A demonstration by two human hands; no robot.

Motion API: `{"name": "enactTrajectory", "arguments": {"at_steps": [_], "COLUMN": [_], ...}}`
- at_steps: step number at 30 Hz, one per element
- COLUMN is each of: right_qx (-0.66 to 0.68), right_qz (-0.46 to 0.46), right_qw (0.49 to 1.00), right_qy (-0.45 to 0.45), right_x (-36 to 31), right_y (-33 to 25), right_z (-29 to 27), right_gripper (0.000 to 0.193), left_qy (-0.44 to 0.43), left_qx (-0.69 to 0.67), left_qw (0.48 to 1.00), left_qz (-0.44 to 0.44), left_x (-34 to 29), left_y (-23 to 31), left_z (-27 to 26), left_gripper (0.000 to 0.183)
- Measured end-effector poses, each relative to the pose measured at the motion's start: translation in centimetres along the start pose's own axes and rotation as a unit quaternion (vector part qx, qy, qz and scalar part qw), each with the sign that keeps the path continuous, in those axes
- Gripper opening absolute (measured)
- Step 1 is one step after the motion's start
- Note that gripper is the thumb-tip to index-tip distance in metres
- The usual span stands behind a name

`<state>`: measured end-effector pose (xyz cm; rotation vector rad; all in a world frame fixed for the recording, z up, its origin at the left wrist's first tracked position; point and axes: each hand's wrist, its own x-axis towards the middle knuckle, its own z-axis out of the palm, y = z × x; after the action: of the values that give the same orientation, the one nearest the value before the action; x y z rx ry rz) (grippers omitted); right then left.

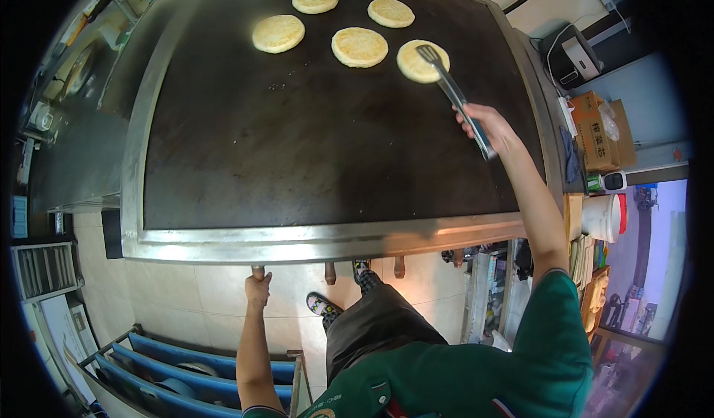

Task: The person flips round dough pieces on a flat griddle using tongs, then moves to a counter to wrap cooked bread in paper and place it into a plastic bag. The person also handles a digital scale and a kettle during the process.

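My right hand is closed around metal tongs. Their slotted tip rests on a round, pale flatbread at the far right of the dark griddle. Several more flatbreads lie flat toward the back, lightly browned on top: one beside the tongs' bread, one farther left, and others behind. Below the griddle's front rim, my left hand grips a wooden handle, mostly hidden by the fingers and the rim.
A raised metal rim frames the griddle. Two similar wooden handles stick out under its front. Behind me on the left stands a rack with blue shelves. Cardboard boxes and a white bucket are at the right.
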<state>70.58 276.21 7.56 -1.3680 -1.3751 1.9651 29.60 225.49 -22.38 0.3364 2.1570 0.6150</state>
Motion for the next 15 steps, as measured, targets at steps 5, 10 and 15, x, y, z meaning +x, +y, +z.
{"name": "enactTrajectory", "arguments": {"at_steps": [5, 10, 15], "right_qx": [-0.041, -0.038, -0.071], "right_qz": [0.026, 0.108, 0.039], "right_qw": [0.993, 0.985, 0.988], "right_qy": [-0.106, -0.127, -0.135], "right_x": [-5.9, -0.8, 9.2], "right_y": [-1.1, -3.6, -4.6], "right_z": [-1.0, 0.5, 6.8], "right_gripper": [0.032, 0.035, 0.026], "left_qy": [-0.023, 0.063, 0.389], "left_qx": [-0.107, -0.398, -0.002], "left_qw": [0.994, 0.896, 0.832], "left_qz": [0.008, 0.188, 0.395], "left_x": [5.8, 9.6, 4.4], "left_y": [-2.0, -4.9, -0.2], "left_z": [1.5, 3.7, 6.3], "left_gripper": [0.026, 0.050, 0.047]}}
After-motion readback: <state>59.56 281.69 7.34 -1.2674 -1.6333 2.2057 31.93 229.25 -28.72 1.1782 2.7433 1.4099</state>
